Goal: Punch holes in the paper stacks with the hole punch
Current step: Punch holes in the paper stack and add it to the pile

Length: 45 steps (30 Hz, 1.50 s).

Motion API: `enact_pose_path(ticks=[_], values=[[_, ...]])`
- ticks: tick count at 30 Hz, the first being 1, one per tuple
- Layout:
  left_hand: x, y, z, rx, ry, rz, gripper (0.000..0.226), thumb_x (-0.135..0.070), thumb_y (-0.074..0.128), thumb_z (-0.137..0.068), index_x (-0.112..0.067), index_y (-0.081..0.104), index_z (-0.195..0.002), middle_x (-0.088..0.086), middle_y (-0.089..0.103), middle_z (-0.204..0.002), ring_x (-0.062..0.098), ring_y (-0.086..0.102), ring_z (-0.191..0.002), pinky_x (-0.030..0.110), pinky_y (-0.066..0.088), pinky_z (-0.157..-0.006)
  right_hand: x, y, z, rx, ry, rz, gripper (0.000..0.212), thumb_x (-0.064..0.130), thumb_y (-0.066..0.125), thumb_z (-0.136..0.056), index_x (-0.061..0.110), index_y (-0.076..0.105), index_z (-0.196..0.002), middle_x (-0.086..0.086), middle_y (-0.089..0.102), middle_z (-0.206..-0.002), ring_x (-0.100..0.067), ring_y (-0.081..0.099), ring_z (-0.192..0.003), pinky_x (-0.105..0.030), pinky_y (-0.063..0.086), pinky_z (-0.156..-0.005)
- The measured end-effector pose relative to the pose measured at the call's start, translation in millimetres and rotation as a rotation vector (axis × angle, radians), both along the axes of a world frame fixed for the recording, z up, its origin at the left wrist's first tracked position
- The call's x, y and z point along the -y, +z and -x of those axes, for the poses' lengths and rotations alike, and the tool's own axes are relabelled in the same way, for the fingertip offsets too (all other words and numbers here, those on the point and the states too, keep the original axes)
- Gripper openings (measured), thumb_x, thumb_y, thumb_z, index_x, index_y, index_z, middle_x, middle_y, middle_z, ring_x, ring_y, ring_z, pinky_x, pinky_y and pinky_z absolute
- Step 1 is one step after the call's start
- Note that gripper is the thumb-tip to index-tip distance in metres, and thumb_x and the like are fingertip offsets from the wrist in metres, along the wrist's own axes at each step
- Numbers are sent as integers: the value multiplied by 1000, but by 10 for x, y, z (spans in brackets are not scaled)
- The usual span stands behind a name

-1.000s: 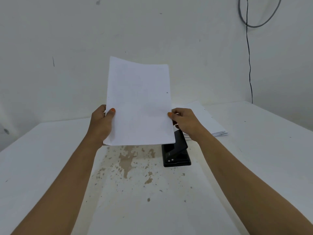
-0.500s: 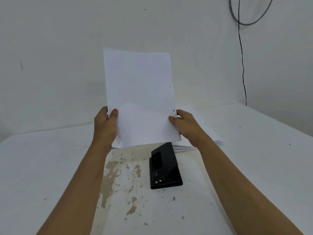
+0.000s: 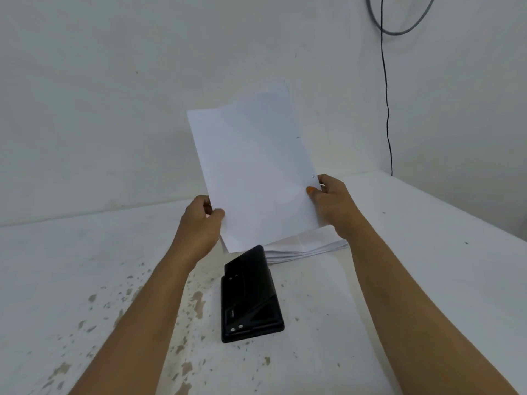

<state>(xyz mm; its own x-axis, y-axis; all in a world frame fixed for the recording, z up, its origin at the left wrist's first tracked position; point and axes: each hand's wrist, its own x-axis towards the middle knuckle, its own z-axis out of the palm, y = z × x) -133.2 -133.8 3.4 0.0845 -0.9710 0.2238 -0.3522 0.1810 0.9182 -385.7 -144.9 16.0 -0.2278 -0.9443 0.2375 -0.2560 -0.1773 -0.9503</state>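
Note:
I hold a thin stack of white paper (image 3: 253,169) upright above the table, tilted slightly left, with small punched holes near its right edge. My left hand (image 3: 199,223) pinches its lower left corner and my right hand (image 3: 330,203) pinches its lower right edge. The black hole punch (image 3: 249,297) lies on the table below the sheets, nearer to me. A flat pile of white paper (image 3: 305,246) rests behind the punch, partly hidden by the held sheets.
The white table (image 3: 427,266) has brown chipped patches on its left front. A wall runs close behind, and a black cable (image 3: 387,109) hangs down it at the right corner.
The held sheets have dropped lower and tipped leftward, their top edges fanning apart. The view has shifted, so the punch sits nearer and more central.

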Motion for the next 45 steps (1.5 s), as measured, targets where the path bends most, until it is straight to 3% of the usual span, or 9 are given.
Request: enact_pose_path(ticks=[4,7,13,19,25,30,36,41,45], values=[[-25,-45,-3,31,-76,-31,15,-21,54,-96,-22,61,-109,-4,68,-91,9,66,-73,25,50,-66,34,-68,162,-64,-61,-63,21,9,49,-98,9,61,-115,-9,65,-111,-26,63,-94,-34,51,-82],[-63,-89,81,43,-142,-49,21,-23,55,-96,-24,58,-116,-7,70,-94,4,67,-78,22,47,-69,62,-151,257,-176,-136,-100,24,8,49,-96,6,59,-118,-13,61,-118,-31,60,-105,-41,49,-95],[-89,-247,175,118,-231,-116,36,-33,48,-99,-19,56,-131,-5,65,-115,5,63,-93,19,45,-72,99,-310,410,-337,-196,-172,28,8,47,-95,7,55,-122,-6,54,-111,-22,50,-95,-27,37,-81],[-67,-308,157,170,-262,-105,35,-37,44,-99,-26,55,-131,-8,62,-122,4,62,-95,18,44,-70,147,-371,416,-472,-240,-256,38,8,46,-95,4,52,-132,-12,52,-138,-30,49,-123,-27,36,-93],[-49,-345,148,198,-282,-84,34,-42,41,-99,-33,54,-129,-16,60,-118,2,64,-88,15,44,-67,150,-430,427,-515,-271,-233,31,10,49,-94,3,61,-122,-13,56,-133,-32,53,-119,-26,37,-89],[-53,-359,144,200,-291,-93,40,-50,35,-99,-37,50,-134,-16,57,-121,-3,62,-88,14,43,-68,129,-459,421,-469,-308,-214,40,11,52,-93,8,56,-133,-7,50,-142,-27,48,-128,-31,37,-101],[-69,-356,143,219,-295,-117,48,-56,32,-96,-35,50,-136,-14,54,-129,-1,59,-95,20,43,-78,130,-488,402,-493,-289,-210,32,12,51,-94,4,61,-124,-10,55,-136,-30,52,-122,-30,39,-95],[-79,-353,149,243,-296,-178,43,-60,28,-95,-30,58,-103,-9,59,-103,-1,56,-88,18,40,-74,106,-514,380,-587,-305,-222,29,14,48,-94,1,66,-112,-14,62,-123,-33,54,-115,-34,43,-93],[-68,-381,151,215,-306,-251,57,-63,25,-94,-30,54,-131,-15,51,-111,-2,48,-96,21,30,-88,99,-538,378,-671,-299,-328,15,20,44,-94,9,53,-91,-16,59,-113,-34,53,-107,-34,42,-87]])
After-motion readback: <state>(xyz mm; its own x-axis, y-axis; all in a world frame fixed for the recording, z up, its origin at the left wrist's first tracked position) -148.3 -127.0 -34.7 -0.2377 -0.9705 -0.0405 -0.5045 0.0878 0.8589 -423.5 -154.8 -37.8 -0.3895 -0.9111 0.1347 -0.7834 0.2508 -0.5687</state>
